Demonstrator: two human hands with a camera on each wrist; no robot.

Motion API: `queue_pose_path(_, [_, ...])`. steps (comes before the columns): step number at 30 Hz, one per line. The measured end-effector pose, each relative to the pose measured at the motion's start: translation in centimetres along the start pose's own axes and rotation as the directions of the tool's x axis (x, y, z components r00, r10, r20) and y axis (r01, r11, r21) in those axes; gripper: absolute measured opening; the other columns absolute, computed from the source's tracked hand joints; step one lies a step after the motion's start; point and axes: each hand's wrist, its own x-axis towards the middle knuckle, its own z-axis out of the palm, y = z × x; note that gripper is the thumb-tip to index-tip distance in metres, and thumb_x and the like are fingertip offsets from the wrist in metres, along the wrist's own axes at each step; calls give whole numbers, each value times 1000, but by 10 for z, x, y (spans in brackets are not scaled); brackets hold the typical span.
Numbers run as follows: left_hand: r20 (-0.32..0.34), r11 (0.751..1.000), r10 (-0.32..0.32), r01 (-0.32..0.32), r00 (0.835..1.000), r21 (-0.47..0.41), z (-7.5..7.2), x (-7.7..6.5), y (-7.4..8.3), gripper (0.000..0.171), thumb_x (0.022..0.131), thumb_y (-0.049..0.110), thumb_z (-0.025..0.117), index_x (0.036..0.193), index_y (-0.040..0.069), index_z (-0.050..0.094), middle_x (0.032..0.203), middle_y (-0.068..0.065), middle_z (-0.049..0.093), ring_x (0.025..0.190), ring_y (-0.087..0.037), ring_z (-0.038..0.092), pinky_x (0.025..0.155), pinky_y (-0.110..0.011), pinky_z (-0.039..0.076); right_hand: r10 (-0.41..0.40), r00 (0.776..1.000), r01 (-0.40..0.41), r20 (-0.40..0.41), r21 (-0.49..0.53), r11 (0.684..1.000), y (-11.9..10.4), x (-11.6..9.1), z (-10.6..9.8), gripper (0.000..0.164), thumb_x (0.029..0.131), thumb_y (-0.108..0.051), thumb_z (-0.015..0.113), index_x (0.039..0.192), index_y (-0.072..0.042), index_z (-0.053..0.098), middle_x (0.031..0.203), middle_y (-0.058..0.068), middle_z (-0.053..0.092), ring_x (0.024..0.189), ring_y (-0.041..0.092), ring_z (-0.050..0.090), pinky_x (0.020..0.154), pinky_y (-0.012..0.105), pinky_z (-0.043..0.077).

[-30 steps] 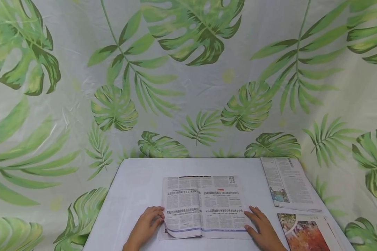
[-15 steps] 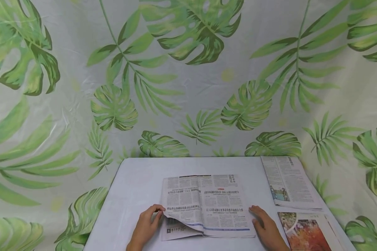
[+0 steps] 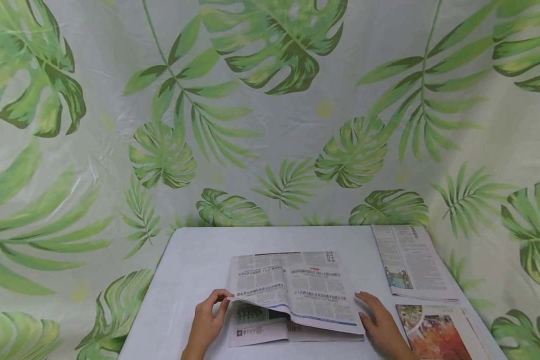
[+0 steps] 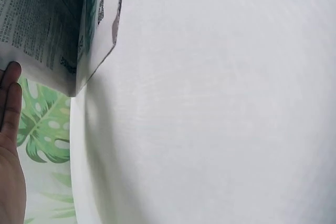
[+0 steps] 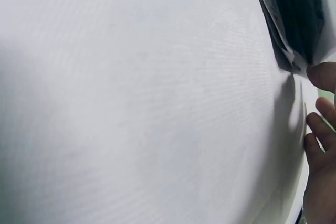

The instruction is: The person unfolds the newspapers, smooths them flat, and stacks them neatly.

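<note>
A newspaper (image 3: pixel 315 290) lies spread at the middle of the white table, its top sheet raised along the near side. Beneath the raised sheet, lower pages (image 3: pixel 263 332) show. At the sheet's left edge my left hand (image 3: pixel 207 320) pinches the paper between thumb and fingers; in the left wrist view its fingertips (image 4: pixel 13 74) overlap the page border. My right hand (image 3: pixel 382 322) holds the right edge near the close corner. In the right wrist view the thumb (image 5: pixel 323 76) meets the paper's corner, while the other fingers (image 5: pixel 320 124) are spread apart from it.
Another folded newspaper (image 3: pixel 414 265) with a cartoon lies at the table's back right. Nearer on the right is a printed paper with a red-orange picture (image 3: pixel 441 335). A leaf-patterned curtain (image 3: pixel 270 125) hangs behind the white table (image 3: pixel 193 260).
My left hand has lifted the top sheet's left side from the pages below. The right side has come up too, and my right hand has shifted slightly outward.
</note>
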Motion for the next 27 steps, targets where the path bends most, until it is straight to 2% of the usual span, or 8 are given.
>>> queue_pose_path(3, [-11,1000,-1,1,1000,-16,1,3,0,24,95,5,73,102,28,68,99,17,74,94,-7,73,84,-27,59,-13,1000,13,-5,6,1000,-3,6,1,58,89,-6,76,143,-14,57,144,12,57,137,39,50,113,47,38])
queue_pose_path(5, [-16,999,-13,13,1000,-31,2,4,1,24,95,5,73,101,28,68,99,18,74,94,-7,73,83,-26,59,-4,1000,4,2,26,1000,-6,10,2,62,88,-12,79,145,-14,56,143,11,57,136,39,52,111,59,39])
queue_pose_path(8, [-22,998,-38,37,999,-47,2,4,2,26,95,6,73,100,30,67,99,21,73,94,-6,73,83,-26,59,30,999,-30,14,15,999,-12,16,5,68,87,-21,82,148,-15,53,134,7,61,127,32,59,107,59,44])
queue_pose_path(12, [-27,998,-36,35,999,-52,2,4,3,25,94,6,73,100,30,68,98,22,72,94,-5,73,83,-28,60,88,996,-87,12,-3,996,-22,24,4,61,88,-19,81,145,-15,58,119,2,66,108,20,63,96,49,52])
queue_pose_path(16, [-25,998,-24,23,999,-55,3,3,2,24,95,6,73,101,29,68,99,21,73,94,-5,73,84,-27,59,120,993,-119,-10,53,991,-28,30,1,43,86,-8,78,128,-16,71,114,0,70,99,13,63,88,36,53])
queue_pose_path(18, [-32,998,-11,9,999,-59,2,3,1,24,95,6,73,102,28,68,100,18,74,92,-7,73,83,-24,59,93,994,-89,-51,71,993,-28,31,0,41,81,2,79,118,-16,76,110,0,72,94,10,65,84,31,54])
queue_pose_path(22, [-62,997,45,-49,997,-62,0,4,2,28,92,-5,72,104,20,70,103,9,75,91,-8,72,82,-17,56,-4,986,12,-169,44,999,-23,31,-1,53,69,21,75,107,-16,80,99,-1,74,88,7,67,76,18,53])
queue_pose_path(27, [-86,996,65,-70,994,-61,-5,6,3,35,88,-13,71,105,17,70,107,5,76,96,-11,73,85,-13,53,-72,963,85,-259,39,996,-21,29,-2,49,69,20,79,102,-16,81,95,-4,76,92,10,70,80,4,44])
